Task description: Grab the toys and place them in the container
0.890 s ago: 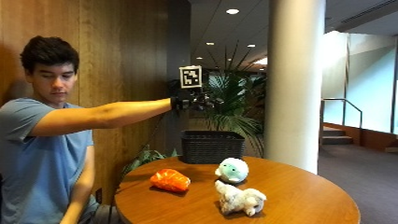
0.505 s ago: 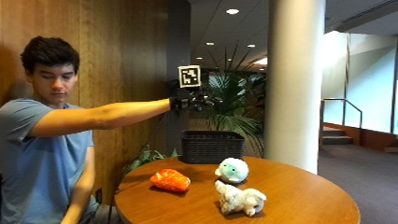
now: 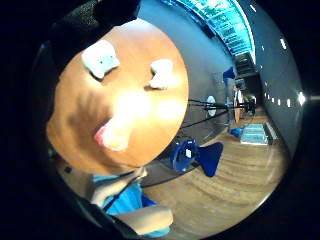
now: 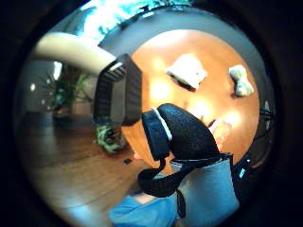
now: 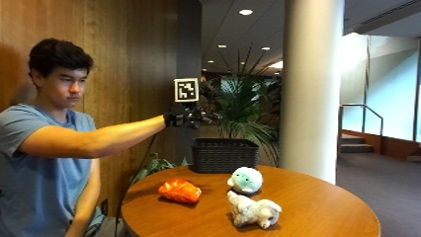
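Lobby with wood-panelled wall (image 5: 131, 59) and a round wooden table (image 5: 329, 207).
A white column (image 5: 313, 84) stands right of centre, a potted palm (image 5: 243, 103) behind. Recessed ceiling lights (image 5: 245, 12) glow at top; steps with a handrail (image 5: 358, 111) sit at far right.

orange toy (image 5: 179, 190) | round green-white toy (image 5: 245, 179) | white plush dog (image 5: 254, 212) | black container (image 5: 224, 155), upright, behind toys

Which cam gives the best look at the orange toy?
Outside view: the orange toy lies unobstructed on the round table, left of the two pale plush toys. The little-finger palm view shows it washed out by glare; in the thumb-side palm view the gloved right hand largely hides it.
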